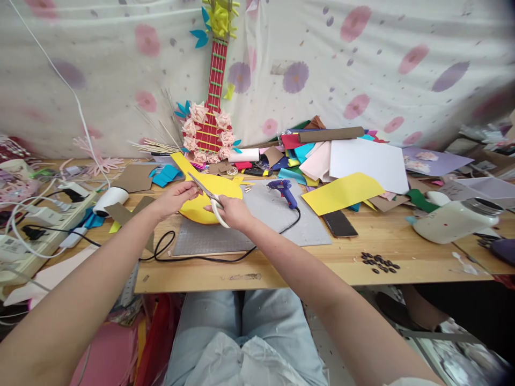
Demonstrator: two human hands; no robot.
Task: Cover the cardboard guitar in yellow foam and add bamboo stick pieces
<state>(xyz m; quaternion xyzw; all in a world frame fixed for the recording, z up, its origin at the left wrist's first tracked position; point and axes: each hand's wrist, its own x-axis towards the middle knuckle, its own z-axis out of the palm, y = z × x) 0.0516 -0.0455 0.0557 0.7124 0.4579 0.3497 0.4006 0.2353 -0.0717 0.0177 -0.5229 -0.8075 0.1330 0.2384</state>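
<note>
**Mia:** Look at that wooden table (362, 257). It is full of stuff, and a flowery sheet (362, 69) hangs behind it.

**Ben:** Yes. There is a toy guitar (209, 120) with paper roses leaning on the sheet. I see a blue glue gun (282, 190) on a grey mat (265, 220) too.

**Mia:** What are the hands doing?

**Ben:** The right hand (233, 212) holds the scissors (209, 195). Its fingers are curled tight through the white handles. The blades are open and point up to the left.

**Mia:** And the other one?

**Ben:** The left hand (175, 197) pinches the edge of the yellow paper (209, 201). The paper is held just above the mat, between the two hands.

**Mia:** Where is the paper next to the fingers?

**Ben:** The left fingertips are right on its left edge. The blades lie across the paper, very near those fingertips.

**Mia:** That looks risky.

**Ben:** I think so. If the blades snap shut too close, they could nip a finger. The paper is floppy, so it could bend and the cut could go crooked.

**Mia:** Anything else?

**Ben:** The black cord (193, 256) lies under the arms. An elbow could catch it and tug the glue gun.
</note>
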